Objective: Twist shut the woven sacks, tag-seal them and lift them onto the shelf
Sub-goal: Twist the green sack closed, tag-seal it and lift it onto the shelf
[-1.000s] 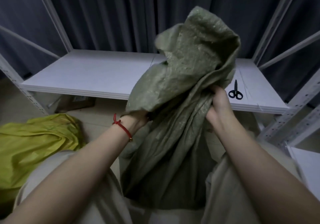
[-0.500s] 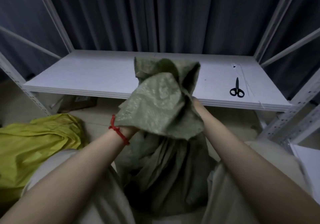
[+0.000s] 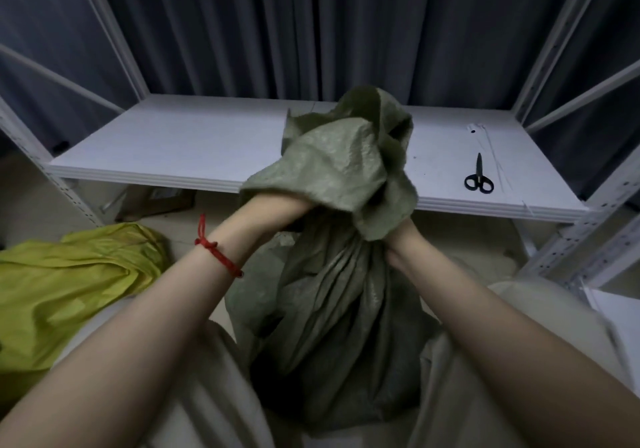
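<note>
The upper mouth of the green woven sack [image 3: 332,309] flops forward and covers the fingers of the left hand [image 3: 273,212], so it cannot be told whether they are apart or clamped; only the back of the hand and the wrist, with a red cord bracelet [image 3: 218,253], are exposed. The right hand [image 3: 401,243] is half hidden under the same flap. Its visible part is closed tight around the gathered, pleated neck of the sack, and its fingertips are out of sight. The sack stands in the near centre, between the person's knees in pale trousers, just near of the front edge of the shelf [image 3: 173,146]. Its base is dark and hard to make out. The shelf is a flat white board on white perforated metal uprights, spanning the scene from left to right. At its right end lies a pair of black scissors [image 3: 479,177], handles toward the near side. Thin pale strips [image 3: 491,150] lie just beside and beyond the scissors, too fine to identify. A yellow sack [image 3: 69,281] lies slumped on the pale floor at the near left, cut off by the frame edge. A brown box [image 3: 156,202] sits in shadow under the shelf. A dark pleated curtain [image 3: 311,25] closes the far side.
</note>
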